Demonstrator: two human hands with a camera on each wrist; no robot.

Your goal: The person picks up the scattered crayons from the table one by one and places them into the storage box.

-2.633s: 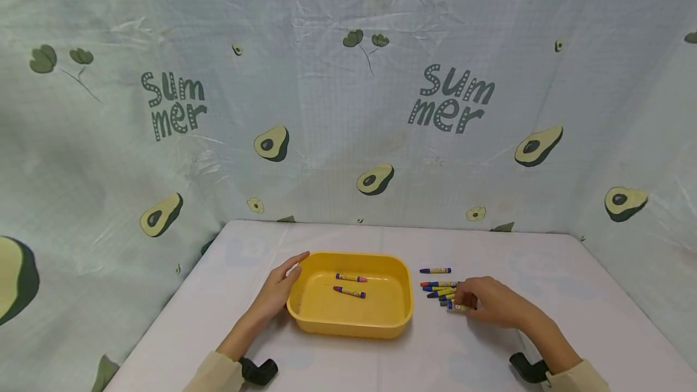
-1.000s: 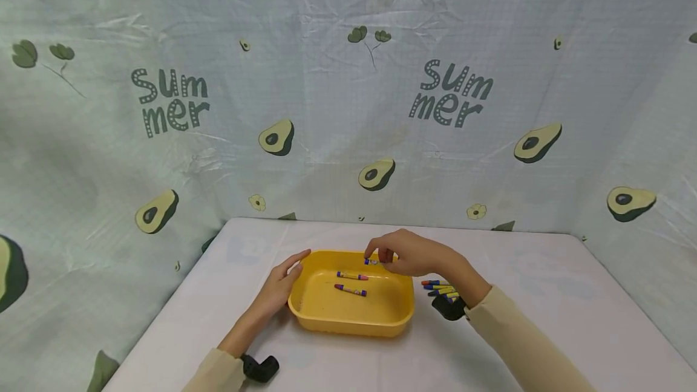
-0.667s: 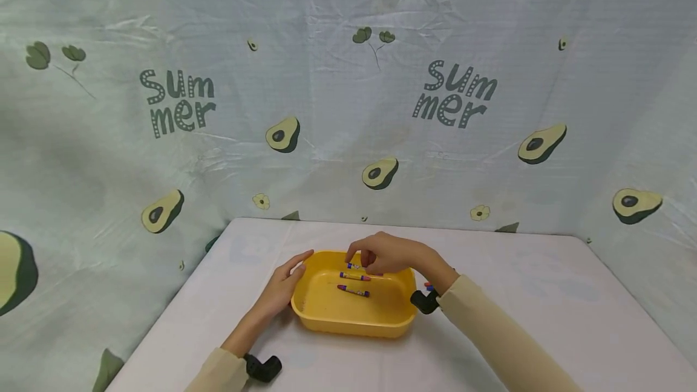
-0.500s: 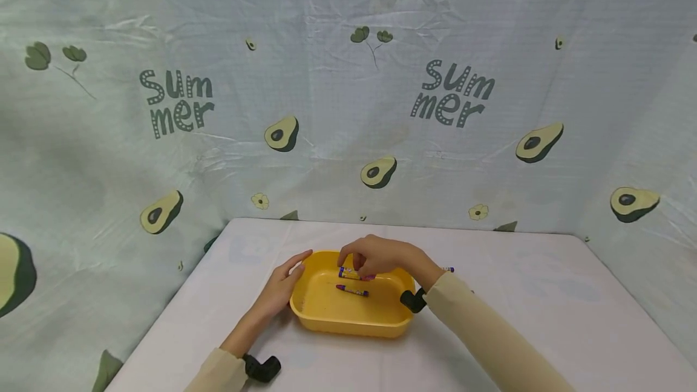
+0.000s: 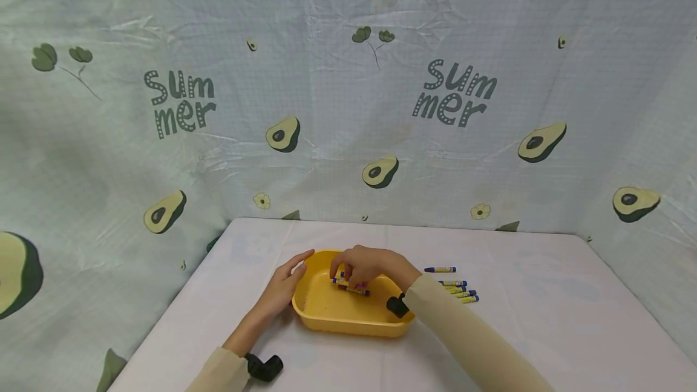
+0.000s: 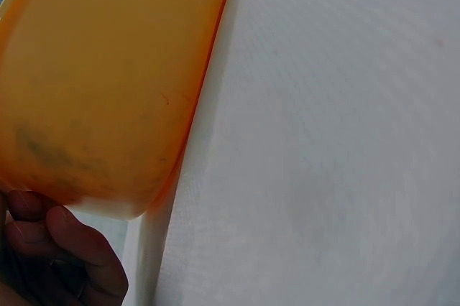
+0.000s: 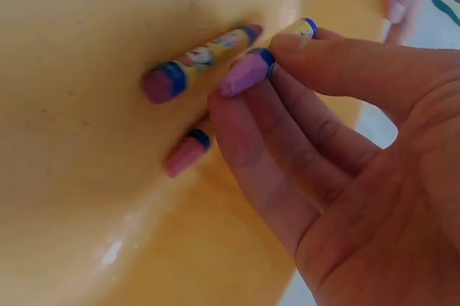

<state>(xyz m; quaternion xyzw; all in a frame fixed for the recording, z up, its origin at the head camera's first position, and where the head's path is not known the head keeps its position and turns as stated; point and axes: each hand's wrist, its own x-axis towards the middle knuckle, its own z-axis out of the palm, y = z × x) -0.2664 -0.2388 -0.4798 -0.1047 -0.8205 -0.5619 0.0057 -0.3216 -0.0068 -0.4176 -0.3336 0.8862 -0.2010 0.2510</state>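
Note:
A shallow yellow plastic tray stands on the white-covered table. My left hand grips its left rim; in the left wrist view, curled fingers lie against the tray's end. Inside the tray, my right hand pinches a lilac-tipped crayon between thumb and fingers, low over the tray floor. Beside it a crayon with a dark reddish-purple end lies on the tray floor. A pink-tipped crayon shows below the fingertips, partly hidden by them.
Right of the tray, several yellow-wrapped crayons lie in a bunch, partly hidden by the right sleeve. A single dark-tipped crayon lies just behind them. An avocado-print sheet hangs behind the table.
My right hand took a crayon from the table on the right and carried it over the tray, then moved left and lower inside it. The left hand stays at the rim.

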